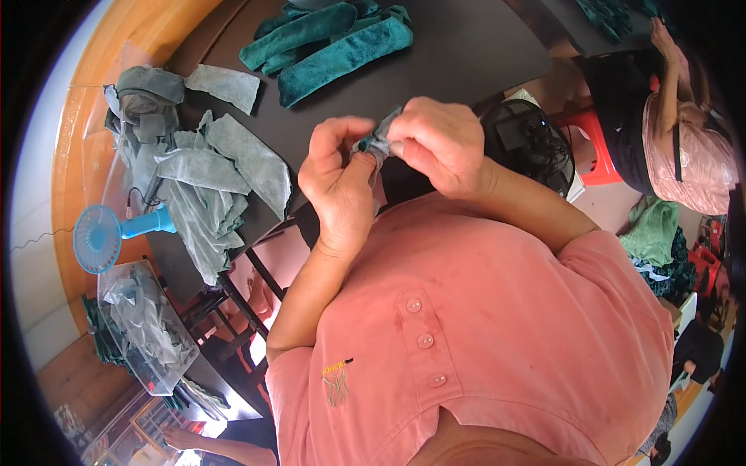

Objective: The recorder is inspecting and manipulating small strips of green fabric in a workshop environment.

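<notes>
In front of my chest, just off the near edge of the dark table, both hands work on one bunched piece of grey-green fabric with a bit of dark teal showing. My left hand pinches it between thumb and curled fingers. My right hand closes on its other side, fingers folded inward. A narrow part of the cloth hangs below the hands. Beyond them lie several teal velvet strips, stacked loosely. To the left, flat grey-green fabric pieces overlap up to the table edge.
A blue fan stands at the left, above a clear plastic bin of grey cloth. A crumpled grey cloth heap lies farther back. On the right are a black tray with cables, a red stool and another person.
</notes>
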A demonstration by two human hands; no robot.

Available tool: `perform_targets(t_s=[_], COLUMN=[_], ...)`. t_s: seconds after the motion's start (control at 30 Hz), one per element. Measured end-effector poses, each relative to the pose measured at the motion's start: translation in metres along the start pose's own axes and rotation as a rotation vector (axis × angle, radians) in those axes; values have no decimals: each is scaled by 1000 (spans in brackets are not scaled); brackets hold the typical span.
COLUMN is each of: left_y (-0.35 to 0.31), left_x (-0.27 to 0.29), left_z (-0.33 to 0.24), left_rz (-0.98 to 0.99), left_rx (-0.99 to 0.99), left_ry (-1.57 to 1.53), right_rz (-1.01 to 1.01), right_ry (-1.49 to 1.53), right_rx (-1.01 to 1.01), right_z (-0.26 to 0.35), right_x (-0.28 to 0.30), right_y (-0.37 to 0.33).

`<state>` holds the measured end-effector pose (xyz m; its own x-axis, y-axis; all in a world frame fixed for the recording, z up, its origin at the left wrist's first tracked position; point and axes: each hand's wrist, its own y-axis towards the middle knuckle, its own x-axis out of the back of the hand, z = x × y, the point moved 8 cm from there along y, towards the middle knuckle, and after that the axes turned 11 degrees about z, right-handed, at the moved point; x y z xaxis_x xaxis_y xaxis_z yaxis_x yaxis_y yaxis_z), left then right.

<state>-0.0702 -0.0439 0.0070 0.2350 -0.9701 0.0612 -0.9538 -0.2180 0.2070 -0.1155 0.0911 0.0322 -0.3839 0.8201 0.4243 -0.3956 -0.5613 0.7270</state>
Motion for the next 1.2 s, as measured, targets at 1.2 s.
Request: perform_targets(t_s=[1.2], left_y=[-2], left_x=[-7], left_z=[5], left_rz=[133], left_rx=[-14], left_ry=[-56], right_rz=[33], right_ry=[741], right_rx=[-597], right_z=[-41], right_x=[-8], right_y=[-6])
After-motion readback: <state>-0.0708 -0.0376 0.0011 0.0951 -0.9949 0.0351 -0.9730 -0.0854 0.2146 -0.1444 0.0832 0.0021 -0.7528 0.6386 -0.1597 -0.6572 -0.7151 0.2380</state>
